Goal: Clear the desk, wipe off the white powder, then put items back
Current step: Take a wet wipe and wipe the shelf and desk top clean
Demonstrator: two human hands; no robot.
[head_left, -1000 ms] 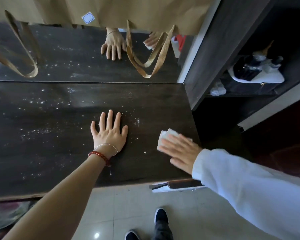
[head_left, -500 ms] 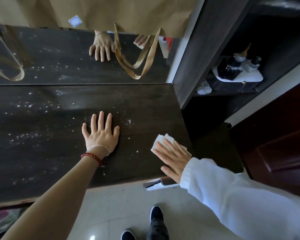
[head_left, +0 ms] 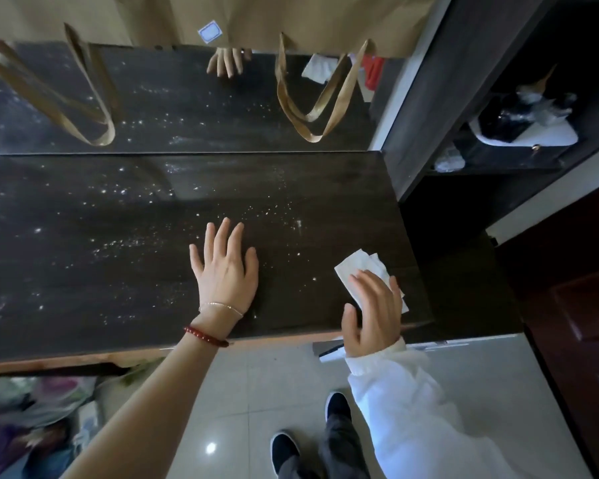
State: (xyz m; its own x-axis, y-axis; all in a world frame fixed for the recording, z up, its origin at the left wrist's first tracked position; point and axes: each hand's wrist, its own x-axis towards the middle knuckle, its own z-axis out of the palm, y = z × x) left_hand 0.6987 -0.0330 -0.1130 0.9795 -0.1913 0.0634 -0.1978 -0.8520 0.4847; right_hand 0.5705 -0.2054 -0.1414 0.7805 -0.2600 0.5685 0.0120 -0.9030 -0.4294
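Right hand [head_left: 370, 314] presses tissue [head_left: 360, 267] flat-fingered at desk's [head_left: 83, 271] 4 o'clock edge, left hand [head_left: 227, 267] flat; wiping could sweep powder [head_left: 125, 242] onto floor.

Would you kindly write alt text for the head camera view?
A right hand presses a white folded tissue on a dark wooden desk speckled with white powder, while the left hand rests flat beside it. A mirror behind reflects the desk.
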